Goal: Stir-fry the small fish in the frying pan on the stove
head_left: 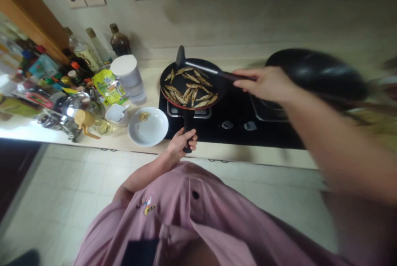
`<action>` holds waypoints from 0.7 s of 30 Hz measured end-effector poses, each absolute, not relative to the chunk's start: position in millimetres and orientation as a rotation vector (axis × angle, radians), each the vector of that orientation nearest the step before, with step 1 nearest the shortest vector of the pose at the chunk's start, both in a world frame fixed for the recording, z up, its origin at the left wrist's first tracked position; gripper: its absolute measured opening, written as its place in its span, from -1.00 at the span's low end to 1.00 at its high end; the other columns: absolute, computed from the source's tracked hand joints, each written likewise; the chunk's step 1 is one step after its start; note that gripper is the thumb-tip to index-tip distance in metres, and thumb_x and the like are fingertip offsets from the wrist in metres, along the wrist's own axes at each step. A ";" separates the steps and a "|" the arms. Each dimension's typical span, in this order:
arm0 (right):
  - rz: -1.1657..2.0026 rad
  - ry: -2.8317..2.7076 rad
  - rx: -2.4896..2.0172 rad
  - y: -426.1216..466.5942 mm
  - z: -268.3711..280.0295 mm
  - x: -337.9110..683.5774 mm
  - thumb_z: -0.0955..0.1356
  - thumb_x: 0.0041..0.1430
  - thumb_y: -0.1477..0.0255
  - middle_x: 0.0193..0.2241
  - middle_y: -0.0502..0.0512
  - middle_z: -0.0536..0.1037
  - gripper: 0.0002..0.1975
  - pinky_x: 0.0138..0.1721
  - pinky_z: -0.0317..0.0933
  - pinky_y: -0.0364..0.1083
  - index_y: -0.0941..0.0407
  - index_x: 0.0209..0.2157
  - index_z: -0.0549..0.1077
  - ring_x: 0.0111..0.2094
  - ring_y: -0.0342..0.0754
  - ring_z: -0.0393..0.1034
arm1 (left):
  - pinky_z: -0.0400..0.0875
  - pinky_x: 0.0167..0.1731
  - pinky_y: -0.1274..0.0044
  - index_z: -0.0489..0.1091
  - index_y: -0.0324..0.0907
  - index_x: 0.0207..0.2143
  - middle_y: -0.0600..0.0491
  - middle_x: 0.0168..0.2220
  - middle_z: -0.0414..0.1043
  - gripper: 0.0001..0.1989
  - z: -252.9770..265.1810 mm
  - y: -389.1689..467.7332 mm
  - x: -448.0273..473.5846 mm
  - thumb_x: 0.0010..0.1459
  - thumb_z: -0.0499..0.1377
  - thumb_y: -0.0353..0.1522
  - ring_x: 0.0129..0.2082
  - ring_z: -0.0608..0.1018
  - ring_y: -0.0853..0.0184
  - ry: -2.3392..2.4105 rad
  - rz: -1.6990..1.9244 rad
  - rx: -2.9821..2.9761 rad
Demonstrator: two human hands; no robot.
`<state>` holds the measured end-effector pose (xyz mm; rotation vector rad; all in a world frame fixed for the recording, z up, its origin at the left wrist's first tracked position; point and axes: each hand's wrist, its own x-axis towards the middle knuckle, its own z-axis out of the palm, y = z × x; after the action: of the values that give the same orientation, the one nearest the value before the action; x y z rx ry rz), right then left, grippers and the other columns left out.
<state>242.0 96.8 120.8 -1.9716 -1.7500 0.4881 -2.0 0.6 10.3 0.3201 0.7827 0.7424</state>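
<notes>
A dark frying pan (pixel 221 77) rests over the left burner of the black stove. Several small browned fish (pixel 190 86) lie spread across its floor. My left hand (pixel 182 140) is wrapped round the pan's black handle, close to the counter's front edge. From the right, my right hand (pixel 263 82) grips the dark handle of a spatula (pixel 203 67). The spatula reaches leftward across the far side of the pan, its dark head at the pan's far left rim. Whether that head touches any fish I cannot tell.
Left of the stove stand a white bowl (pixel 149 134) with chopped yellowish bits, a small white container (pixel 117 114), a lidded canister (pixel 130 80), an oil jug (pixel 93 123) and several bottles. A large black wok (pixel 313 74) sits on the right burner, beneath my right forearm.
</notes>
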 end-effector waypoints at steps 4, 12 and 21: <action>0.897 -1.319 -1.969 86.7 101.3 217.8 0.38 0.12 0.43 -0.59 -0.02 0.38 -0.54 -0.66 0.04 -0.25 0.08 0.10 0.44 -0.64 -0.27 0.15 | -0.06 -0.69 0.70 0.21 -0.21 -0.36 0.17 -0.55 0.20 -0.64 9.8 0.6 -2.7 -0.08 0.36 -0.36 -0.68 0.17 0.63 0.775 0.749 0.327; 0.960 -1.149 -1.986 49.5 94.2 226.0 0.41 0.08 0.44 -0.61 -0.02 0.38 -0.51 -0.75 0.02 -0.29 0.06 0.09 0.45 -0.68 -0.27 0.14 | -0.05 -0.69 0.70 0.21 -0.21 -0.35 0.17 -0.54 0.21 -0.63 10.5 -0.1 -2.5 -0.08 0.37 -0.34 -0.68 0.16 0.62 0.783 0.745 0.326; 1.060 -1.071 -1.822 51.5 81.3 210.2 0.40 0.10 0.44 -0.65 -0.07 0.34 -0.51 -0.76 -0.02 -0.34 0.07 0.11 0.43 -0.71 -0.33 0.11 | -0.06 -0.69 0.71 0.19 -0.21 -0.37 0.17 -0.56 0.20 -0.66 13.0 -0.5 -3.3 -0.05 0.34 -0.37 -0.69 0.16 0.62 0.788 0.752 0.326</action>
<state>210.2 51.5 81.3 -1.8220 -1.0708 1.0602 -3.3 -0.5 13.0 0.3256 0.7877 0.7521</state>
